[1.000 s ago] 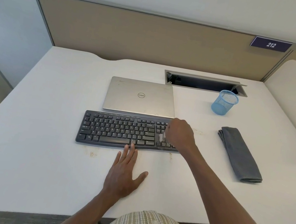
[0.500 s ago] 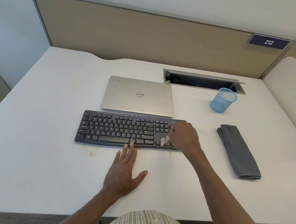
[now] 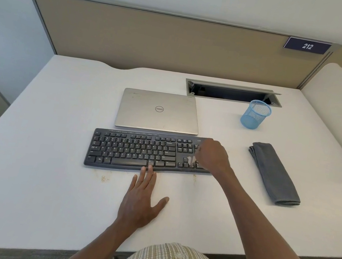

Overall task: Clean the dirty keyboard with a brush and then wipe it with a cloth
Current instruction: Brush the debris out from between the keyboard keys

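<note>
- The right hand (image 3: pixel 212 157) is curled over the right end of the black keyboard (image 3: pixel 140 151), fingers closed around a small pale brush (image 3: pixel 192 159) whose bristles touch the keys beside the number pad (much of the brush is hidden under the hand).
- The left hand (image 3: pixel 140 200) lies flat, fingers straight and holding nothing, fingertips touching the keyboard's near edge.
- Crumbs (image 3: pixel 104 178) lie on the white desk (image 3: pixel 40 154) just in front of the keyboard.
- A folded grey cloth (image 3: pixel 274 173) lies untouched, well right of the keyboard.
- Judged from this, brushing is under way; wiping has not begun.
- A closed laptop (image 3: pixel 158 112) sits just behind the keyboard.
</note>
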